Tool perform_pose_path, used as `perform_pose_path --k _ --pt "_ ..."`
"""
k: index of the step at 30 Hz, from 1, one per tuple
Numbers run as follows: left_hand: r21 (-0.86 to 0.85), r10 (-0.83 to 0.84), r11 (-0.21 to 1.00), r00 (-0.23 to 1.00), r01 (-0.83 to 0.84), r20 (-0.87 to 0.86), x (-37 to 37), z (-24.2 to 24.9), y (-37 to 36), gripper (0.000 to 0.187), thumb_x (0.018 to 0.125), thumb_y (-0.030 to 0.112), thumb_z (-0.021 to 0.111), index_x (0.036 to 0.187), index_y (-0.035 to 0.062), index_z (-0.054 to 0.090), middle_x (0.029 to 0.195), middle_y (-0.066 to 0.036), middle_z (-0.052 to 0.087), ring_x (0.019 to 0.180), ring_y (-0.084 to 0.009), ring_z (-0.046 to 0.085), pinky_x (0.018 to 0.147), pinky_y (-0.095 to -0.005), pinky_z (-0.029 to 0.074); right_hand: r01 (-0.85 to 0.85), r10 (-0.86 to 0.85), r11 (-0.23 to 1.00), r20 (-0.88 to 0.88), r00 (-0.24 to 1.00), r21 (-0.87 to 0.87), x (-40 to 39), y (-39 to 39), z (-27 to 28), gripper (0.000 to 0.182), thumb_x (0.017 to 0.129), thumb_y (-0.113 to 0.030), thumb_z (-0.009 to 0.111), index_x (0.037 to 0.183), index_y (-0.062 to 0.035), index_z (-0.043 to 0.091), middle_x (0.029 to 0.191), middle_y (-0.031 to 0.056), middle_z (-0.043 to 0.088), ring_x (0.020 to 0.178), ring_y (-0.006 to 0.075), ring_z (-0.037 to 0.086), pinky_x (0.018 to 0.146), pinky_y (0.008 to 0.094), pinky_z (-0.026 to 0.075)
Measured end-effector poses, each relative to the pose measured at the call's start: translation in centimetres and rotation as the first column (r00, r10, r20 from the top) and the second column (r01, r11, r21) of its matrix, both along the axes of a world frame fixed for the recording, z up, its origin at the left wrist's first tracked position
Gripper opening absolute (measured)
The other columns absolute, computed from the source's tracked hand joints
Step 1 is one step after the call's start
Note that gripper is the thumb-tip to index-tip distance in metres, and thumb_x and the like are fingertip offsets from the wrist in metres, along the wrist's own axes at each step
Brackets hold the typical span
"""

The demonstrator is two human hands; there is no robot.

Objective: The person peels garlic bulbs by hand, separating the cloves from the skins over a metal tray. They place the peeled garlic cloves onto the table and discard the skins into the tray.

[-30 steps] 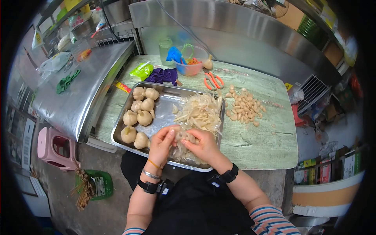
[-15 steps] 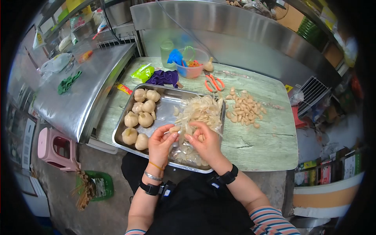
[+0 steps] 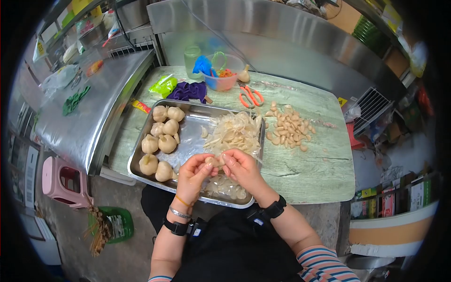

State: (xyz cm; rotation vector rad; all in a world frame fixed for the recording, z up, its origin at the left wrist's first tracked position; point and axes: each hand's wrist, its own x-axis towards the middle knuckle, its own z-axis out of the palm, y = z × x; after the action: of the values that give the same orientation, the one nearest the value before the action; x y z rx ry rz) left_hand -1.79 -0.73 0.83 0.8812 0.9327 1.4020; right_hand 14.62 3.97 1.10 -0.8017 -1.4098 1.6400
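Over the near part of a metal tray (image 3: pixel 188 185), my left hand (image 3: pixel 191 176) and my right hand (image 3: pixel 243 170) meet, fingertips closed on garlic cloves (image 3: pixel 214 162) between them. Whether the cloves are still joined cannot be made out. Several whole garlic bulbs (image 3: pixel 167 144) sit along the tray's left side. A heap of papery garlic skins (image 3: pixel 235 134) fills its right side, with more skins beneath my hands. To the right of the tray, a pile of peeled garlic cloves (image 3: pixel 291 127) lies on the green tabletop (image 3: pixel 310 174).
Orange-handled scissors (image 3: pixel 251 97) lie behind the tray, near a clear plastic bowl (image 3: pixel 225 82) and a single garlic bulb (image 3: pixel 244 74). A purple cloth (image 3: pixel 188 91) and green packet (image 3: pixel 163 86) are at the back left. A pink stool (image 3: pixel 66 182) stands on the floor.
My hands have come closer together, and the fingertips of both now pinch the garlic. The whole view has shifted slightly; the bulbs and clove pile look the same.
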Motion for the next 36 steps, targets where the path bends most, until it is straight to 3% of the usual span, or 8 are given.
perform_pose_path --k 8,10,13,14,16,19,23,36 --pt "-0.052 0.119 0.992 0.974 -0.111 0.192 0.1 0.3 0.3 0.027 0.088 0.013 0.062 0.111 0.0021 0.053 0.101 -0.005 0.054 0.080 -0.0107 0.056 0.065 -0.0231 0.051 -0.079 0.041 0.975 -0.179 0.983 -0.209 0.7 0.3 0.6 0.024 0.098 -0.021 0.048 0.109 -0.0016 0.059 0.070 -0.0020 0.051 0.055 0.0020 0.038 0.050 0.0159 0.031" --pt "-0.026 0.015 1.000 0.999 -0.016 -0.050 0.6 1.0 0.1 0.025 0.089 0.012 0.062 0.110 0.0020 0.053 0.094 -0.004 0.056 0.077 -0.0101 0.057 0.062 -0.0222 0.050 -0.072 0.054 0.987 -0.121 0.991 -0.145 0.5 0.3 0.6 0.026 0.097 -0.019 0.050 0.115 -0.0022 0.059 0.073 -0.0014 0.054 0.056 0.0018 0.039 0.051 0.0150 0.032" --pt "-0.049 -0.043 0.998 0.996 0.039 -0.074 0.5 -0.1 0.5 0.024 0.090 0.011 0.061 0.110 0.0020 0.054 0.084 -0.001 0.057 0.069 -0.0073 0.055 0.055 -0.0196 0.047 -0.057 0.055 0.996 -0.038 0.998 -0.066 0.1 0.1 -0.1 0.024 0.095 -0.015 0.053 0.115 -0.0020 0.061 0.080 0.0003 0.059 0.060 0.0039 0.048 0.056 0.0164 0.039" --pt "-0.050 -0.041 0.998 0.996 0.037 -0.075 0.3 -0.2 0.5 0.024 0.090 0.011 0.061 0.110 0.0020 0.054 0.084 -0.001 0.057 0.069 -0.0073 0.055 0.055 -0.0196 0.047 -0.060 0.057 0.996 -0.039 0.998 -0.067 -0.2 -0.1 -0.1 0.024 0.095 -0.015 0.053 0.115 -0.0020 0.061 0.080 0.0003 0.059 0.060 0.0039 0.048 0.056 0.0164 0.039" --pt "-0.071 -0.008 0.997 1.000 0.006 -0.030 0.0 -0.2 0.5 0.022 0.090 0.010 0.061 0.110 0.0020 0.054 0.077 0.001 0.057 0.060 -0.0042 0.051 0.049 -0.0173 0.042 0.066 -0.090 0.939 0.057 0.994 0.337 -0.8 -0.5 0.2 0.022 0.093 -0.010 0.055 0.112 -0.0009 0.063 0.086 0.0025 0.064 0.070 0.0076 0.057 0.064 0.0202 0.046" --pt "-0.136 0.007 0.991 0.990 0.012 0.137 -0.1 0.5 0.4 0.019 0.091 0.009 0.060 0.108 0.0021 0.055 0.078 0.000 0.058 0.056 -0.0024 0.046 0.044 -0.0160 0.036 0.019 -0.067 0.937 0.125 0.990 0.350 -0.5 -0.6 1.0 0.021 0.092 -0.008 0.056 0.110 0.0008 0.064 0.090 0.0045 0.066 0.078 0.0107 0.062 0.072 0.0236 0.049" --pt "-0.127 0.006 0.992 0.977 0.021 0.213 0.0 0.6 0.4 0.017 0.091 0.009 0.060 0.105 0.0022 0.055 0.078 0.000 0.058 0.054 -0.0025 0.044 0.044 -0.0163 0.034 0.042 -0.073 0.958 0.100 0.992 0.285 -0.4 -0.4 0.0 0.020 0.091 -0.008 0.058 0.108 0.0009 0.065 0.089 0.0058 0.067 0.078 0.0101 0.062 0.071 0.0234 0.050" --pt "0.000 0.164 0.986 0.981 -0.165 -0.104 0.7 0.2 0.1 0.018 0.089 0.006 0.063 0.105 0.0027 0.058 0.082 0.003 0.056 0.057 -0.0003 0.045 0.048 -0.0156 0.034 0.022 -0.033 0.998 0.164 0.986 0.067 -0.2 -0.2 -0.1 0.014 0.088 -0.010 0.062 0.098 0.0009 0.065 0.080 0.0028 0.065 0.069 0.0061 0.058 0.063 0.0204 0.047"
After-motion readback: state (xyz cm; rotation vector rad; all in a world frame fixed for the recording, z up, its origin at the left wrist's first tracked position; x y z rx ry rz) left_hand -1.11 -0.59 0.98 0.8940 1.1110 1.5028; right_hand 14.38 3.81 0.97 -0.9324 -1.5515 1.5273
